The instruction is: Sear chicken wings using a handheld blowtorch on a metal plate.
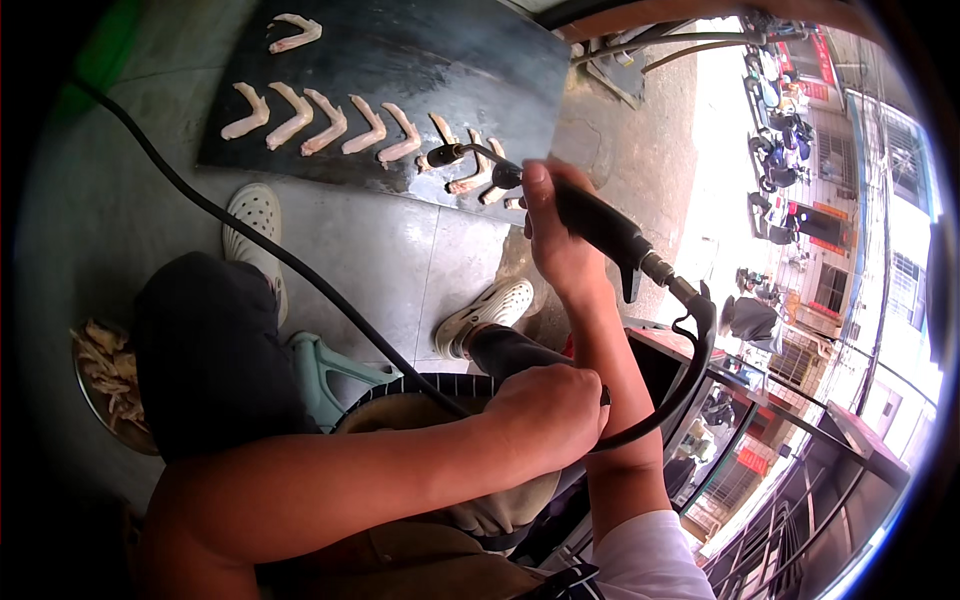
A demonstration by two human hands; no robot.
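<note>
My right hand (559,225) is closed around the black handle of a gas torch (600,214). The torch's thin neck runs up and left to a dark nozzle (444,155), low over raw poultry wing pieces (472,180); no flame is discernible. Several bent wing pieces (322,127) lie in a slanting row on a dark board (405,52), and another piece (296,34) lies apart near the top left. My left hand (551,409) is a fist around the black hose (649,420), beside my right forearm. The hose joins the handle at a metal coupling (667,277).
The hose crosses over my left leg towards the upper left. A metal bowl (94,401) holds pale poultry parts at the lower left. A pale green plastic stool (319,375) stands between my legs. Metal-framed cabinets (735,382) are at the right, with parked scooters in the street beyond.
</note>
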